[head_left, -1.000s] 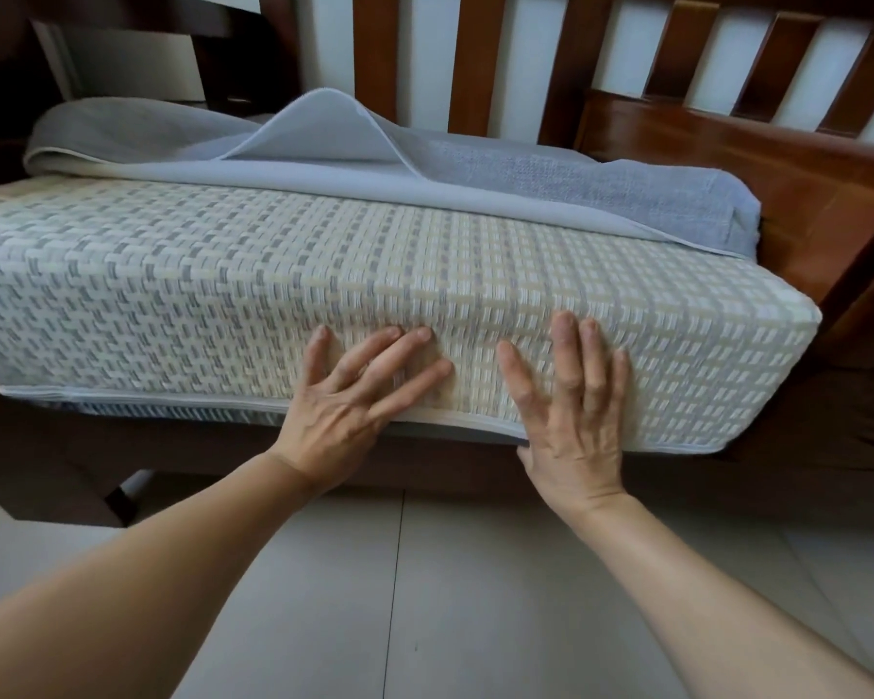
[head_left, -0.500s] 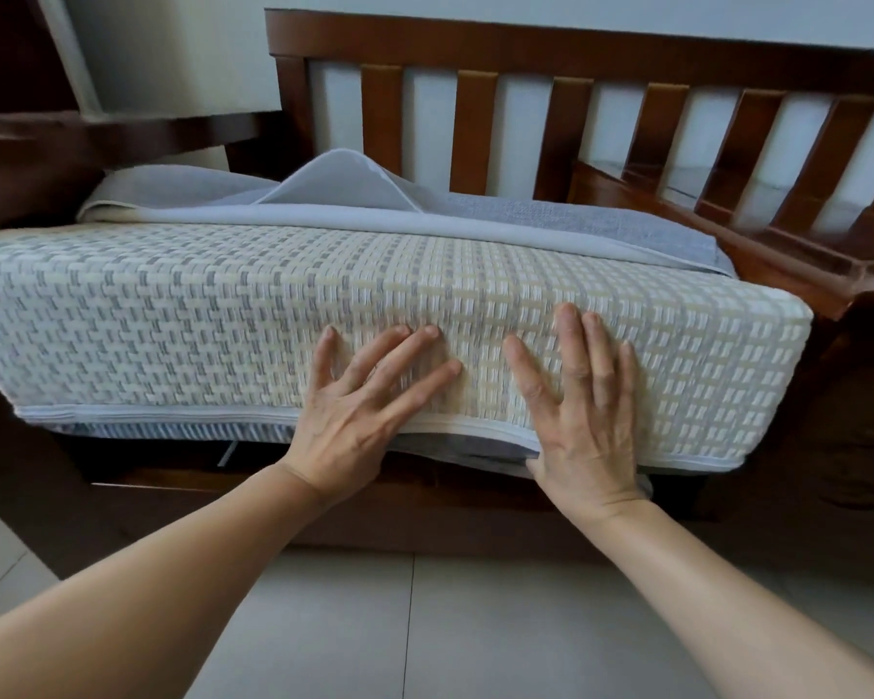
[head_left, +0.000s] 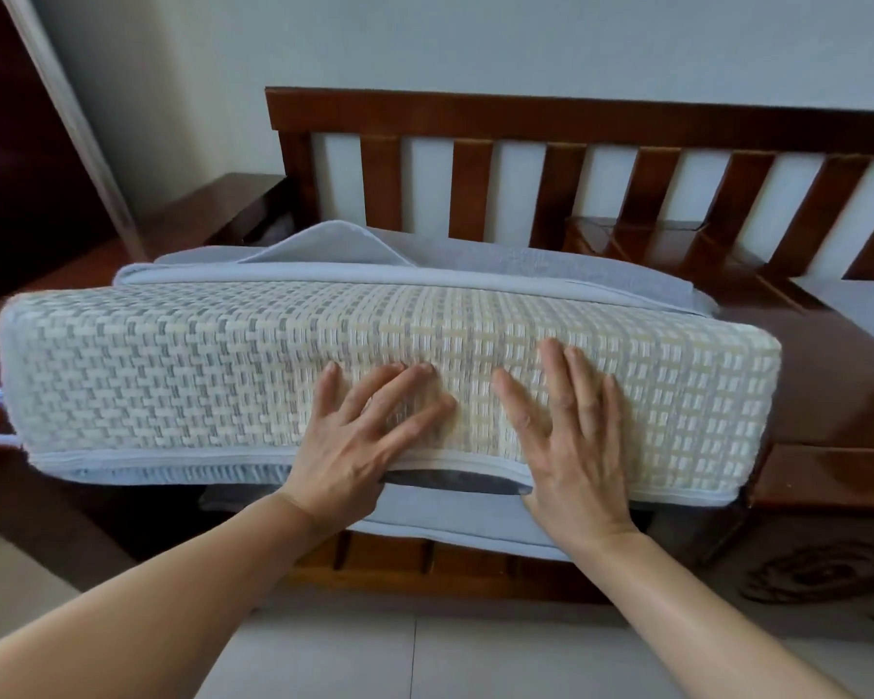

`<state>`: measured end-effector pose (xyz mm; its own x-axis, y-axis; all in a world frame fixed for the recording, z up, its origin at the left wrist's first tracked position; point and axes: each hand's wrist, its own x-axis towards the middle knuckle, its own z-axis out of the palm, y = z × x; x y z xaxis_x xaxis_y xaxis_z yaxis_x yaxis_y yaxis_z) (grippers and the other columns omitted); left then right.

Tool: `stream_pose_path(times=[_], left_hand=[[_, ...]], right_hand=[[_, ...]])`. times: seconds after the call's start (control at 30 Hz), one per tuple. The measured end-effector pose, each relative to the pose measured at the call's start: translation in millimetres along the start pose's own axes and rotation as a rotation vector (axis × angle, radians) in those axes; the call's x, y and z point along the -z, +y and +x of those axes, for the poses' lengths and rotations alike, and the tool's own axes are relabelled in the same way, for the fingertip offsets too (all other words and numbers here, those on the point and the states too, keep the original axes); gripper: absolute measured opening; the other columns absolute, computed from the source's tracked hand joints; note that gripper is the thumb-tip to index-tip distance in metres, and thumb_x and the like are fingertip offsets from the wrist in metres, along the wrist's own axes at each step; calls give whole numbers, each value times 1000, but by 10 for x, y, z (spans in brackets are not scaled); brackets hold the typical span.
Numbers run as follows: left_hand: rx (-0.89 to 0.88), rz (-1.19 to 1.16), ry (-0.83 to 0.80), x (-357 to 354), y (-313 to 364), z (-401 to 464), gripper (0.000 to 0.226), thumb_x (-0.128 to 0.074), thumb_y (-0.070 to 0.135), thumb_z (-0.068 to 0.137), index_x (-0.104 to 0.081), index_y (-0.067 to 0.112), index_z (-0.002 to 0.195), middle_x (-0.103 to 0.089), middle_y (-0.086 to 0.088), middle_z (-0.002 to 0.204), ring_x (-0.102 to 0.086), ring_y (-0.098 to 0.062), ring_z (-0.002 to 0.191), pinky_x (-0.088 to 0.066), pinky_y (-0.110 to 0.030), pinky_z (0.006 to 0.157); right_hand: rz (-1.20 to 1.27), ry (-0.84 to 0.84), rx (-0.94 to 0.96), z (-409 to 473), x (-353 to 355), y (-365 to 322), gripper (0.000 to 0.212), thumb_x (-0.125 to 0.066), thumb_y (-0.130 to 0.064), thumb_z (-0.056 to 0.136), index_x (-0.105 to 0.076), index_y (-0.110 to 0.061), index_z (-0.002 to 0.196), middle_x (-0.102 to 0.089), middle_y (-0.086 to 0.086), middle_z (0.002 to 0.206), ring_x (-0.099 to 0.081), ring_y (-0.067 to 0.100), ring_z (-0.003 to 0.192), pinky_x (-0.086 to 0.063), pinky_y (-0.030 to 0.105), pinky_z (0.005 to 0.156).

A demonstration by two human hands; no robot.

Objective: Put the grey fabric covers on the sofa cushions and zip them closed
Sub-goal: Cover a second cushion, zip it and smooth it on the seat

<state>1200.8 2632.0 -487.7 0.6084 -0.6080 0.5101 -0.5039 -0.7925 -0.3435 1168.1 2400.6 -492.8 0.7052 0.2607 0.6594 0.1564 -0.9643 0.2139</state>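
Hands lie flat on the front of the big cushion (head_left: pixel 223 385), side by side near the middle. The left hand (head_left: pixel 359 446) and the right hand (head_left: pixel 571 446) both have straight, spread fingers that press on the woven side and hold nothing.

A second ago the cushion lay lower on the sofa (head_left: pixel 576 123), and its bottom edge was nearly shut. Now the front has tipped up toward the camera, and a dark gap shows between the two hands along the pale piping. I think this gap is the open zip (no slider can be seen), so the zipping is not done yet.

The cushion is a long, thick block with soft, round corners. Its front is a bumpy weave of cream and grey squares, like a basket. The grey fabric cover (head_left: pixel 475 259) is smooth and soft, and it lies folded and loose on top at the back, with one flap sticking up. More grey cloth hangs under the front edge. The sofa is dark, shiny wood with straight slats.
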Motion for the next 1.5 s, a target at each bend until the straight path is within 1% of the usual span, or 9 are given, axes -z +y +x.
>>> stream_pose_path(times=[0.23,0.37,0.43,0.53,0.6,0.7,0.9,1.07,1.5], left_hand=[[46,-43,-176,740,-567,939,116,-81,18,48,-22,30,147,-18,-6,155,-21,-29,139,-21,-65,105],[85,-76,-279,1015,-858,1434,117,-79,17,47,-19,32,147,-14,-4,156,-16,-26,141,-26,-64,103],[85,-114,-322,1103,-997,1662,115,-75,16,57,-6,35,147,1,0,157,-2,-23,142,-19,-62,106],[76,-155,-375,1184,-1187,2003,112,-66,17,75,21,40,141,29,6,151,23,-18,139,-5,-60,111],[92,-175,-414,1218,-1288,2208,111,-65,18,79,27,39,139,35,7,149,27,-18,139,-2,-60,113],[89,-183,-448,1217,-1415,2444,110,-65,20,80,25,38,141,35,7,149,27,-19,140,-3,-61,113],[102,-184,-527,1298,-1719,3079,108,-68,30,76,14,37,145,28,9,152,21,-17,142,-4,-61,112],[160,-180,-575,1312,-1959,3575,108,-69,26,72,9,38,146,26,11,152,20,-16,142,-7,-62,111],[175,-297,-629,1172,-2482,4394,108,-73,30,69,1,37,147,19,14,154,18,-11,142,-3,-59,111]], right_hand=[[6,-188,-97,1112,615,301,125,-86,-7,50,-15,-22,152,-1,18,158,1,36,145,-16,58,113],[-31,-327,-149,1708,834,431,128,-84,-7,54,-5,-25,152,10,15,158,10,33,145,-8,54,115],[-51,-382,-180,1975,922,488,127,-83,-7,58,0,-27,152,16,14,157,16,32,144,-4,51,115],[-39,-485,-186,2372,1030,579,120,-72,-5,75,22,-28,147,37,12,149,33,31,138,5,49,115],[-5,-548,-195,2618,1074,650,115,-65,-3,82,29,-30,144,41,10,147,35,30,136,3,49,117],[54,-566,-227,2863,1071,748,114,-62,0,83,31,-34,141,38,6,149,32,28,139,-1,49,118],[120,-590,-192,3486,974,1072,116,-66,-3,80,26,-36,143,36,5,151,31,27,140,0,47,118],[192,-645,-150,4009,900,1333,117,-67,-6,78,25,-35,144,38,4,150,32,26,139,5,45,117],[190,-752,-110,4947,627,1700,117,-66,-11,75,24,-35,145,37,4,150,30,26,140,6,46,116]])
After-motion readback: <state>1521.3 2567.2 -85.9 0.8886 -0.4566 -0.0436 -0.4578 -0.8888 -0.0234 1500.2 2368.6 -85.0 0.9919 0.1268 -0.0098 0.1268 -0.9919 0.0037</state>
